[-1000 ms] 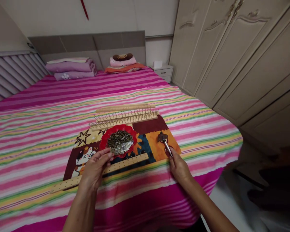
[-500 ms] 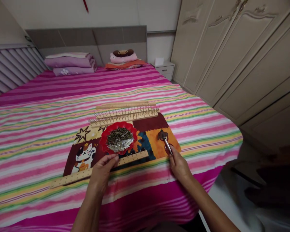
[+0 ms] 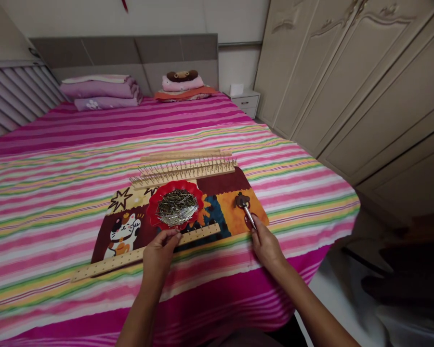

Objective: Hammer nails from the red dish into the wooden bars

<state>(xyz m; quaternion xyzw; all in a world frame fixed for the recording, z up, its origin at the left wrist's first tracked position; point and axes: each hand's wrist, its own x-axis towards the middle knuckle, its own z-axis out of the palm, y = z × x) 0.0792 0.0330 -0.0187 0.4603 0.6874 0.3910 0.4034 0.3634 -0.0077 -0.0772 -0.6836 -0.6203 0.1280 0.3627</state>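
At 11 o'clock, your left hand (image 3: pixel 159 253) presses thumb and finger together at the drilled strip (image 3: pixel 119 260); whether they pinch a nail, I cannot tell. At 1, your right hand (image 3: pixel 267 245) grips a metal-handled tool (image 3: pixel 249 215). Just beyond the strip, a bumped red dish (image 3: pixel 153 208) could spill nails (image 3: pixel 177 207).

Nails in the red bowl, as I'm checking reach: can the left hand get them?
Probably yes: the left hand is right by the red bowl, whose open top leaves the nails uncovered.
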